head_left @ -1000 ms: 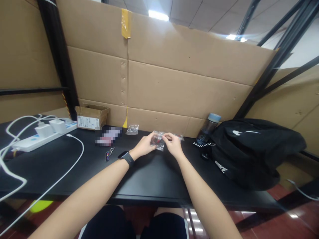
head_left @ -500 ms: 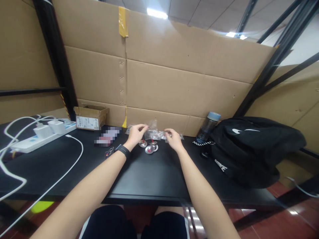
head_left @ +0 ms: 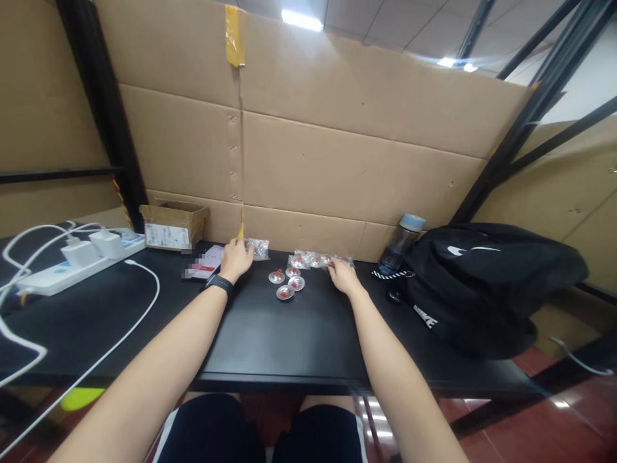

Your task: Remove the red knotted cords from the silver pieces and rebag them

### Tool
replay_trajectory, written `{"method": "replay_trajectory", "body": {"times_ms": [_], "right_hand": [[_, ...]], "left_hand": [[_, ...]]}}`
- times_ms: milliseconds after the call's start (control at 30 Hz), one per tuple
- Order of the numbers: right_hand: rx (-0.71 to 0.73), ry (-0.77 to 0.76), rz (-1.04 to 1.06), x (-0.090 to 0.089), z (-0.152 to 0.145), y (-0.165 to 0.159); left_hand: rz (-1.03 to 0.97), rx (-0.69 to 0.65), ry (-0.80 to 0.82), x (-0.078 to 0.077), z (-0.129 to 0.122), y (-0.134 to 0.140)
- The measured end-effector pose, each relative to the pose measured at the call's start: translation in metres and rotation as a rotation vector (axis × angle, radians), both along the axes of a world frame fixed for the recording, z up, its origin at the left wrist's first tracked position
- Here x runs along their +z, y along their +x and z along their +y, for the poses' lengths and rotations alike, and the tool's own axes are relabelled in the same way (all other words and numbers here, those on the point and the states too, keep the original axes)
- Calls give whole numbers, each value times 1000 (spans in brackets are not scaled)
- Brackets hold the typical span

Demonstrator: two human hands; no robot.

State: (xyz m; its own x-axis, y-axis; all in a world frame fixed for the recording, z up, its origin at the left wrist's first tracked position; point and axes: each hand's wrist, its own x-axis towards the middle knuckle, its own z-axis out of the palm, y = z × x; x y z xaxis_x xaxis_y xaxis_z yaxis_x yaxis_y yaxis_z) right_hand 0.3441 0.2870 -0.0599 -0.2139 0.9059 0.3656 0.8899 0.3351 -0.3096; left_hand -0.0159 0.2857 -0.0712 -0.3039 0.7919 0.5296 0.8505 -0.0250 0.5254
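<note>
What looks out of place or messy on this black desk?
Nothing looks damaged or spilled. Four small silver discs with red centres lie loose on the desk between the left hand and right hand, out of the clear bags. White cables sprawl across the left.

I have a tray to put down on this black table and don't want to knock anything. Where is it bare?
The table is bare along the near edge between the forearms, and between the white cable and the left hand. The back is crowded: silver discs, plastic bags, the right hand, bottle, black backpack.
</note>
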Motion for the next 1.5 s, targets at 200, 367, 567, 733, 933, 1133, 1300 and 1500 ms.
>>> {"method": "replay_trajectory", "body": {"times_ms": [200, 367, 567, 733, 933, 1133, 1300, 1500], "right_hand": [[100, 149, 151, 16, -12, -14], [378, 303, 385, 35, -42, -51], [400, 226, 573, 58, -37, -84], [523, 80, 514, 94, -17, -88], [654, 50, 295, 103, -13, -81], [441, 111, 332, 46, 23, -60], [551, 66, -60, 5, 39, -51], [452, 93, -141, 2, 34, -61]], "left_hand": [[-91, -361, 141, 26, -26, 37], [-362, -917, -12, 35, -46, 83], [-353, -955, -97, 28, -43, 83], [-492, -946, -2, 32, -38, 74], [-352, -918, 34, 38, -43, 77], [-406, -944, 55, 34, -43, 83], [-425, -898, 47, 24, -37, 89], [-750, -828, -21, 26, -41, 98]]}}
